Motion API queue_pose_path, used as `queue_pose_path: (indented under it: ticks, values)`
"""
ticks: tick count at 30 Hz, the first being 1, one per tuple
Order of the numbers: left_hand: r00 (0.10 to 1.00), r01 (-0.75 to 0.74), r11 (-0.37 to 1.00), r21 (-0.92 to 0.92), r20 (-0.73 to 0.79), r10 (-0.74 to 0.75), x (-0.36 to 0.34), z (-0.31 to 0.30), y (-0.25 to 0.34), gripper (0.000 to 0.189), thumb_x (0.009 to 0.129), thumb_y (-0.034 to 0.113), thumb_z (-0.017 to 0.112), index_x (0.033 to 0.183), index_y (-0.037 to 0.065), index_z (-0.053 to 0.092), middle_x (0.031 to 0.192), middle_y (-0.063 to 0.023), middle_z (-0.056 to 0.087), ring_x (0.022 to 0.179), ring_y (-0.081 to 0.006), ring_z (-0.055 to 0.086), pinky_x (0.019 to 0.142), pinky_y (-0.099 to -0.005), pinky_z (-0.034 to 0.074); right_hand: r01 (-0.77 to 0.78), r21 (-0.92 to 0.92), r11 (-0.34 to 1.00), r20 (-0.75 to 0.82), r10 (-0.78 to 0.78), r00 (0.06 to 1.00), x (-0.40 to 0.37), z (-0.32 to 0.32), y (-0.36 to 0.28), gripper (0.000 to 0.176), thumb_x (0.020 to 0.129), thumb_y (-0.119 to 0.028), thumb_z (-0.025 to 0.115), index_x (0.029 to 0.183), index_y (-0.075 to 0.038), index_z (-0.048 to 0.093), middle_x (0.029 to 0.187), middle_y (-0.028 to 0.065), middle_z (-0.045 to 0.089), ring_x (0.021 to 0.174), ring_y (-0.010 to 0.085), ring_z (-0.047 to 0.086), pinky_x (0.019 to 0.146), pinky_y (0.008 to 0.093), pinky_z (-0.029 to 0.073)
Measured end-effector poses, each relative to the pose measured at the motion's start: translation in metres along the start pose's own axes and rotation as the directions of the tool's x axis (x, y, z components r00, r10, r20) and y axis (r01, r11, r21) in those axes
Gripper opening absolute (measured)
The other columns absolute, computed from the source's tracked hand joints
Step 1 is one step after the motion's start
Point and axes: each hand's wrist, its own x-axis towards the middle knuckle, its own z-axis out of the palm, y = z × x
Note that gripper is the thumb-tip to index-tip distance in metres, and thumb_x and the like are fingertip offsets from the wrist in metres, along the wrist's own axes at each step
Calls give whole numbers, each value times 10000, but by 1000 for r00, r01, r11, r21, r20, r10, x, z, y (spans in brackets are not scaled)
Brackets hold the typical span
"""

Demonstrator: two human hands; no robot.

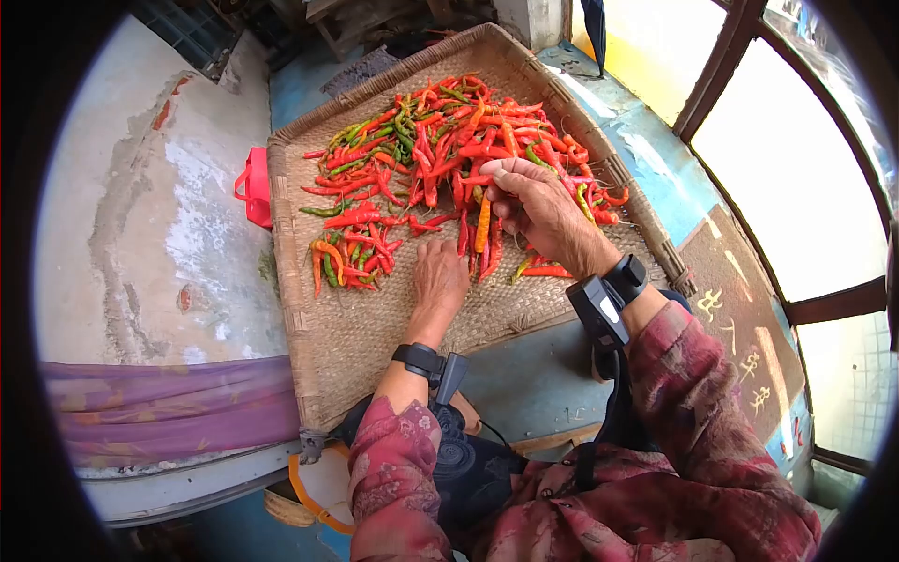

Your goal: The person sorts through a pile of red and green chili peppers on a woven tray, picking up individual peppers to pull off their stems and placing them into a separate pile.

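A large woven tray holds a heap of red, orange and green chili peppers. My right hand is over the front of the heap, thumb and fingers pinched together; what they hold, if anything, is too small to make out. An orange pepper lies just left of its fingers. My left hand rests low on the weave, its fingertips near some red peppers, its fingers close together and partly hidden. A smaller pile of red, orange and green peppers lies to the left of it.
A pink-red bag stands against the tray's left edge, by a worn wall. Purple cloth hangs at the lower left. Windows line the right side, and a dark umbrella hangs beyond the tray's far right.
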Motion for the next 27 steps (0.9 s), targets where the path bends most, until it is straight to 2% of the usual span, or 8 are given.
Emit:
queue_pose_path:
  ticks: [6, 12, 15, 17, 20, 22, 24, 27]
  values:
    - [996, 25, 993, 116, 80, -35, -1, -10, -4, 192, 758, 127, 601, 912, 13, 585, 910, -163, 579, 914, -325, 535, 778, -426, 452, -4, -34, 999, 7, 5, 1000, 5, -3, -2, 141, 905, -168, 494, 999, -93, 569, 738, -30, 525, 596, 50, 466, 485, 189, 365]
    - [963, 170, 985, -4, -212, -167, -10, -86, -32, 147, 778, 148, 564, 850, 21, 582, 839, -161, 591, 841, -338, 544, 743, -436, 425, 41, -24, 999, -8, -41, 999, 3, -4, -8, 115, 892, -159, 499, 968, -94, 556, 745, -32, 528, 627, 48, 477, 492, 192, 362]
    - [922, 340, 940, 33, -207, -326, -22, -109, -56, 215, 784, 159, 570, 949, 22, 584, 917, -172, 577, 887, -340, 531, 780, -438, 418, 77, -28, 997, -5, -77, 997, 4, -6, -5, 121, 885, -143, 494, 980, -87, 545, 766, -26, 540, 644, 53, 488, 506, 200, 378]
    - [756, 432, 845, 315, -638, -149, -25, -111, -59, 278, 785, 151, 583, 1031, 23, 572, 959, -169, 566, 918, -343, 523, 821, -429, 415, 136, -31, 990, 5, -136, 991, 4, -4, -5, 131, 882, -131, 486, 993, -84, 538, 784, -20, 551, 663, 59, 500, 521, 208, 397]
    - [833, 212, 965, 154, -545, -97, -14, -100, -45, 329, 785, 123, 594, 1097, 29, 548, 989, -172, 561, 952, -347, 516, 844, -415, 414, 116, -41, 992, -7, -116, 993, 4, -2, -5, 174, 875, -127, 487, 1037, -75, 523, 814, -7, 567, 689, 67, 512, 549, 225, 427]
    - [990, 1, 988, -156, -139, -23, -7, -80, -25, 344, 790, 105, 592, 1117, 22, 527, 1007, -192, 561, 969, -354, 516, 847, -418, 416, 113, -43, 993, 2, -113, 994, 5, -3, -3, 207, 869, -132, 495, 1065, -68, 512, 832, 1, 574, 695, 74, 518, 566, 235, 438]
    - [986, -160, 971, -176, 19, 166, -3, -46, -4, 347, 807, 117, 585, 1126, 3, 516, 1025, -189, 568, 978, -340, 534, 824, -406, 430, 108, -45, 993, 8, -108, 994, 5, -3, -3, 204, 870, -135, 496, 1061, -68, 514, 828, 1, 575, 695, 75, 518, 568, 235, 437]
    - [992, -117, 972, -203, 29, 125, 2, -4, 18, 273, 806, 113, 585, 1044, -9, 530, 1021, -199, 565, 977, -354, 530, 805, -423, 431, 102, -56, 993, 9, -102, 995, 4, -5, -4, 192, 875, -148, 500, 1048, -68, 522, 815, -1, 575, 696, 75, 519, 572, 233, 434]
